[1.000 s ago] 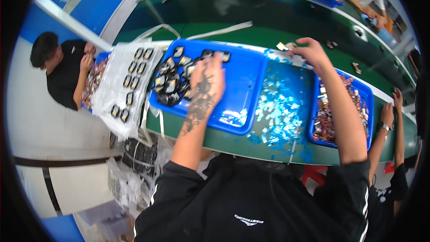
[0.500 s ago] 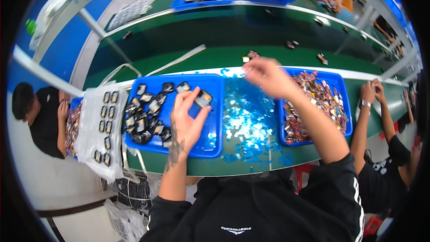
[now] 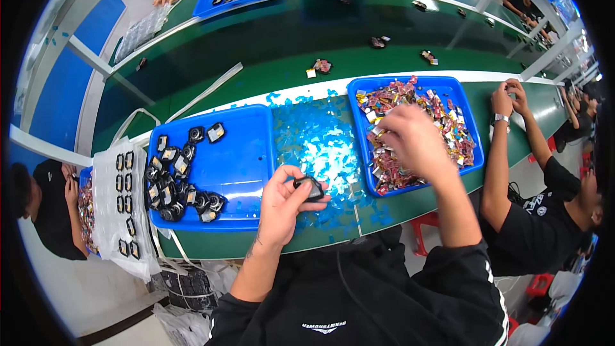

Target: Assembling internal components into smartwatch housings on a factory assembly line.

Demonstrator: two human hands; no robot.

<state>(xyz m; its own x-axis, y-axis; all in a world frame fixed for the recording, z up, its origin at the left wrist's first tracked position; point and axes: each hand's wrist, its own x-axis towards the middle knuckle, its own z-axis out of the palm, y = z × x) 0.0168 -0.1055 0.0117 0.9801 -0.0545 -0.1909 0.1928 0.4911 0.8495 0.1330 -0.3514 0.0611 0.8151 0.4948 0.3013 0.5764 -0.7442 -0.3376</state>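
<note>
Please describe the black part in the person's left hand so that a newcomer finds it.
On the near green table, find the left blue tray and the right blue tray. Over the shiny blue scraps between them, the person's left hand holds a small black part. Similar black parts lie loose in the left blue tray; this one is gripped outside it.

Held part [image 3: 315, 188] plastic; tray [image 3: 240, 147] glossy plastic; shirt [image 3: 384, 288] matt cloth.

2 nr. blue trays [image 3: 240, 154], 9 blk. units [image 3: 128, 182] on wht. sheet [image 3: 106, 186] (+1 held unit [image 3: 314, 189]).
</note>
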